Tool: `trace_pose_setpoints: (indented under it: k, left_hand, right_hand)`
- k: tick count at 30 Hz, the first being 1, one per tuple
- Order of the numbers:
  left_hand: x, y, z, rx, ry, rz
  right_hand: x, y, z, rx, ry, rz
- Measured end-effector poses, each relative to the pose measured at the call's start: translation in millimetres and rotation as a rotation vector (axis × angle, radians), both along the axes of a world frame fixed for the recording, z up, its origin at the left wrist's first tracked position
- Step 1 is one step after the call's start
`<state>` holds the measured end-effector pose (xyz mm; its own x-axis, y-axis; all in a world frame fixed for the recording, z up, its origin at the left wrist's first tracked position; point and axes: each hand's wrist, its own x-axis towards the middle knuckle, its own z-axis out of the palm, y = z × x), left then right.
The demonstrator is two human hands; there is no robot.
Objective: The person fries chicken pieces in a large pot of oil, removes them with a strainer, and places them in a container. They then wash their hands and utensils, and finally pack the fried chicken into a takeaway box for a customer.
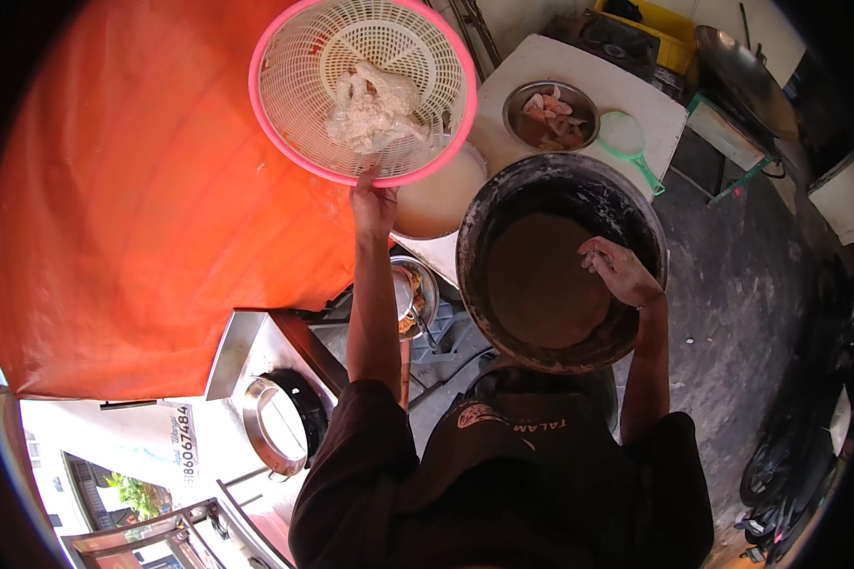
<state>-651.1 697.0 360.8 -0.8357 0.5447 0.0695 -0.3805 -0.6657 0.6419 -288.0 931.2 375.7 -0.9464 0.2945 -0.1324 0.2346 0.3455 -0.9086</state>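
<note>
My left hand (374,206) grips the near edge of a pink-rimmed plastic basket (292,135), raised at the top of the view. Flour-coated meat pieces, apparently chicken (377,107), lie in its bottom. My right hand (618,270) is over the right side of a large dark basin (477,284), its flour-dusted fingers curled; whether they pinch anything is unclear. The basin's inside shows a flat brownish surface, either its floor or a layer of flour in shadow. A bowl of cloudy, pale liquid (434,195) sits partly hidden behind the basket and basin.
On the white table (583,60) stand a metal bowl of raw chicken pieces (551,117) and a green-handled sieve (623,135). An orange tarp (149,199) hangs left. Lower left is a metal pan (274,427). A bowl with fried food (420,291) sits below my left forearm.
</note>
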Motion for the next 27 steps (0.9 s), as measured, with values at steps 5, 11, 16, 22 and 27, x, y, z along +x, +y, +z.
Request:
trace_pose_setpoints:
  k: [5,11,16,22,27]
  left_hand:
    - [7.3,-6.2,-51.3,-0.063,-0.167,0.021]
    - [20.6,-9.0,-120.1,-0.185,-0.251,0.005]
    - [-35.5,-54.4,-136.7,0.261,0.032,-0.348]
    - [-2.2,-1.1,-9.6,-0.034,-0.070,-0.086]
    - [-5.7,-5.7,-55.2,-0.048,-0.199,-0.054]
  right_hand:
    - [0.6,1.9,-4.9,-0.047,0.045,-0.051]
    - [0.0,7.9,-6.3,0.061,0.095,0.018]
    - [-1.9,-5.5,-0.8,0.253,0.169,0.092]
    - [6.4,1.2,-7.3,0.081,-0.012,-0.002]
    - [1.5,-1.0,-9.6,0.031,-0.020,0.049]
